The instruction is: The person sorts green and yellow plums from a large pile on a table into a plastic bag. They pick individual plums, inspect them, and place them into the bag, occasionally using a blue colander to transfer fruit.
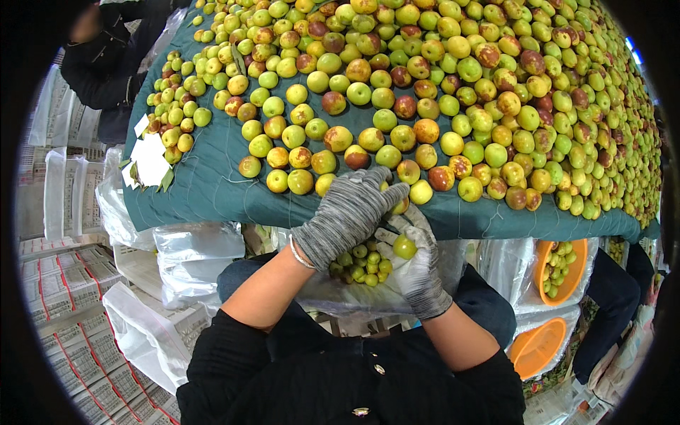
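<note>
A wide spread of green and reddish-brown jujube fruits (470, 69) lies on a dark green cloth (212, 196) in front of me. My left hand (348, 212), in a grey knitted glove, is at the cloth's near edge, its fingers curled over fruit there; its grip is partly hidden. Just to its right and lower, my right hand (419, 260), in a grey and white glove, holds a green jujube (405, 247) against its palm and fingers. Another yellowish fruit sits between the two hands. Below them, several green jujubes (366, 265) lie in a plastic-lined container over my lap.
Two orange baskets (537, 348) stand at the right, one with fruit. Plastic-lined crates (199, 260) and stacked printed boxes (79, 276) are at the left. White paper scraps (149, 159) lie on the cloth. A person in dark clothes (106, 69) is at upper left; another's leg (611, 303) shows at right.
</note>
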### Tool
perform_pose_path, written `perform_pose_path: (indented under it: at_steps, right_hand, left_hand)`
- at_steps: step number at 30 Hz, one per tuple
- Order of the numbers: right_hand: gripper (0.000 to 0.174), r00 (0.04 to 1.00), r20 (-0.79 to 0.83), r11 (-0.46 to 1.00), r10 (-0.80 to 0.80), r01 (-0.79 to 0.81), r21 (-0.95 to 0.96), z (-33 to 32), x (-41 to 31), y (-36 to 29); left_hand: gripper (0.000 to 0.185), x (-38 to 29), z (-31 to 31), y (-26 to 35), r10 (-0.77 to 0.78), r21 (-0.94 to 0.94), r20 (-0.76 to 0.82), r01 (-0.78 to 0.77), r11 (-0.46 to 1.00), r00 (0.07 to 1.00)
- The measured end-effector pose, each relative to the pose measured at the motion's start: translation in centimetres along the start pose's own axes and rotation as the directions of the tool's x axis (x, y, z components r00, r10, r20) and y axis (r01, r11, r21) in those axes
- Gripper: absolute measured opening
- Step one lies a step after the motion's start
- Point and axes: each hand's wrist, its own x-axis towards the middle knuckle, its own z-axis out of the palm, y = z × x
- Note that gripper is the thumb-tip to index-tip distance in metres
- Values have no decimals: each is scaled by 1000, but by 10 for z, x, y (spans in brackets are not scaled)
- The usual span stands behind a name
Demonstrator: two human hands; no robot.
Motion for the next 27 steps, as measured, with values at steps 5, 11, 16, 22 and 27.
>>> perform_pose_path:
  at_steps: [5, 11, 16, 22, 27]
  right_hand:
    - [42, 985, 50, 970, 163, -169, 177, -5, 3, 0]
    - [52, 945, 185, 854, 269, -323, 409, 2, -18, -8]
    - [60, 917, 398, 878, 26, -211, 430, -2, -49, -30]
    - [54, 894, 66, 891, -443, 431, 144, -71, -137, -91]
    - [48, 836, -203, 860, -509, 501, -93, -212, -198, -109]
  left_hand:
    - [39, -14, -2, 16, 121, -200, -108, -141, 970, 987]
    - [50, -33, -20, 21, 188, -581, -142, -235, 779, 972]
    - [29, 19, -20, 28, 10, -560, -407, -258, 787, 914]
    - [34, 87, -9, 46, 152, 67, 183, -166, 984, 971]
    - [30, 56, -10, 35, -172, -857, 110, 182, 482, 979]
